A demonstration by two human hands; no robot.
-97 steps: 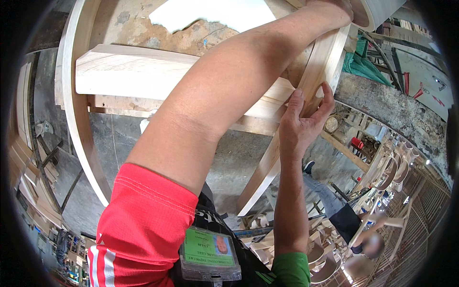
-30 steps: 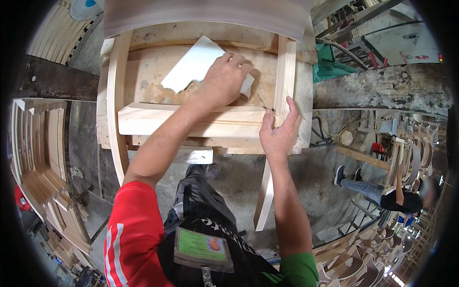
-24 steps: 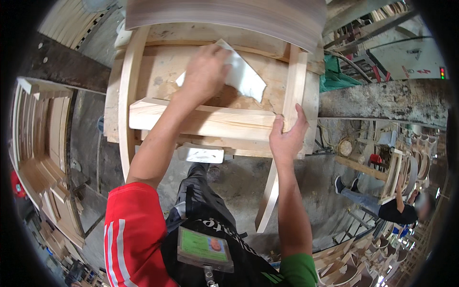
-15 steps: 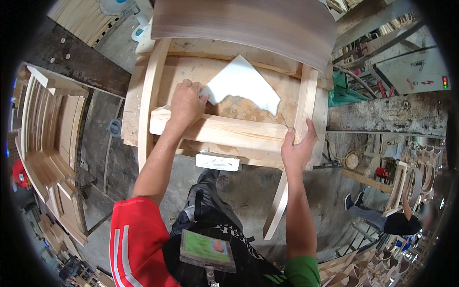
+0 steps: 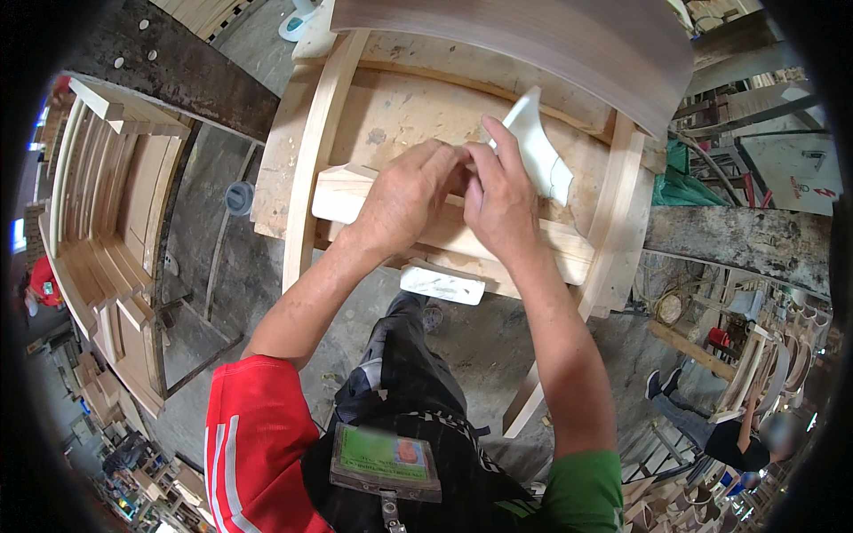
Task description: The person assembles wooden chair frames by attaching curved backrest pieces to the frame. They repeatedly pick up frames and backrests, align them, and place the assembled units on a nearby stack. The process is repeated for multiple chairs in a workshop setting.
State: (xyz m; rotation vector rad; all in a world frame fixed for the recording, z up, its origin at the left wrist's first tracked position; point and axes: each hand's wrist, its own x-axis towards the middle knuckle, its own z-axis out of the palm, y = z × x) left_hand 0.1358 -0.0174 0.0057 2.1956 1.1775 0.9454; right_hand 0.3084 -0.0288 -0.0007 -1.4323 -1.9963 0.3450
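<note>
A torn white sheet [image 5: 534,155], paper-like, stands tilted above the wooden frame, its near part hidden behind my fingers. My right hand [image 5: 503,191] grips it with the index finger stretched up along its face. Fingertips pressed together, my left hand [image 5: 410,194] meets the right one at the sheet's hidden edge. Beneath both hands runs a pale wooden crosspiece [image 5: 555,249] between the frame's left rail [image 5: 322,133] and right rail [image 5: 613,200]. A wide curved brown panel [image 5: 524,40] joins the rails at the far end.
The frame rests on a worn wooden board [image 5: 391,107]. A white block [image 5: 442,284] lies at its near edge. Curved wooden parts [image 5: 107,213] stand at left. Dark beams [image 5: 742,244] flank the work area. Another person [image 5: 742,440] handles a wooden frame at far right.
My right hand has left the right rail and come to the middle, onto the white sheet. The sheet has moved right and tipped up from lying flat. My left hand has come toward the right one.
</note>
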